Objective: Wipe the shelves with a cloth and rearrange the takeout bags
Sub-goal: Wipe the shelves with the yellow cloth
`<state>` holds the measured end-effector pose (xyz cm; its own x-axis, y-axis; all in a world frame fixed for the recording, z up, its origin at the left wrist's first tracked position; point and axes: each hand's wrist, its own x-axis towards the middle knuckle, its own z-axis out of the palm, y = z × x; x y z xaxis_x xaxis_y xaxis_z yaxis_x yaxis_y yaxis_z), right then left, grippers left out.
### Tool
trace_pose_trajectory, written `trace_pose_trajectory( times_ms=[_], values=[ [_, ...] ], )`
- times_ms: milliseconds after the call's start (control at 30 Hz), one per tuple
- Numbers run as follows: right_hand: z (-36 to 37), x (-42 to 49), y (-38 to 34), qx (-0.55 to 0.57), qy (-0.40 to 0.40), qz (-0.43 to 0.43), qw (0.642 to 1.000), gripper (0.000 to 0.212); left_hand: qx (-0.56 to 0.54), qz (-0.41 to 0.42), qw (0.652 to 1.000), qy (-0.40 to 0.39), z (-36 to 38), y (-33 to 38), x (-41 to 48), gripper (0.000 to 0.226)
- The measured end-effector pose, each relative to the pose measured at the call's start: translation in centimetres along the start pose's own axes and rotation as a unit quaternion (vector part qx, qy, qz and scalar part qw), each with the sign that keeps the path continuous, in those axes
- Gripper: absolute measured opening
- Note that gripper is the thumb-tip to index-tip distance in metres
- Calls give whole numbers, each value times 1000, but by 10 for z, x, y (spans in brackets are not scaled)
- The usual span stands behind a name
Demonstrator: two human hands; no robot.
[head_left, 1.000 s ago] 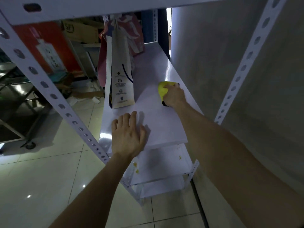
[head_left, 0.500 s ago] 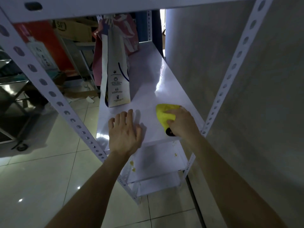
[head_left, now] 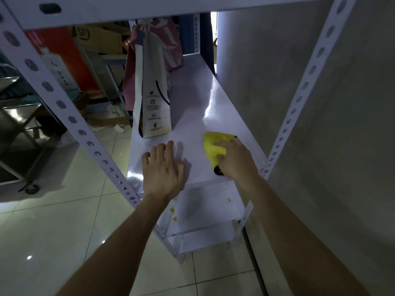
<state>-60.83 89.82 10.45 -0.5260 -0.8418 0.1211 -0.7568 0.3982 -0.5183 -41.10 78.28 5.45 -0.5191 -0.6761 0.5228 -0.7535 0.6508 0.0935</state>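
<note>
Standing upright on the far left of the white shelf (head_left: 192,116) are two takeout bags (head_left: 154,97) (contents hidden). The right hand (head_left: 237,161) is gripping a crumpled yellow cloth (head_left: 213,146) near the shelf's front edge; the left hand (head_left: 163,170) is resting spread flat.

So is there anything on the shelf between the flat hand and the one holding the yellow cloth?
No, the head view shows only bare white shelf between the left hand and the right hand gripping the yellow cloth.

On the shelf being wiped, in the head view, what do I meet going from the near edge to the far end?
Left hand → white paper bag → pink bag at the far end.
</note>
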Motion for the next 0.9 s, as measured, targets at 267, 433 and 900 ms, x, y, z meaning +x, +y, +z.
trace_pose_trajectory(
  times_ms=[267, 433, 900],
  values=[
    [-5, 52, -2, 93, 8, 29, 995, 42, -14, 3, 1000, 10, 7, -3, -1, 55],
    [-1, 141, -4, 83, -1, 91, 992, 47, -10, -5, 1000, 9, 2, -3, -1, 53],
    [-11, -38, 32, 73, 31, 4, 997, 47, 14, -13, 999, -47, -11, 6, 2, 60]
  ],
)
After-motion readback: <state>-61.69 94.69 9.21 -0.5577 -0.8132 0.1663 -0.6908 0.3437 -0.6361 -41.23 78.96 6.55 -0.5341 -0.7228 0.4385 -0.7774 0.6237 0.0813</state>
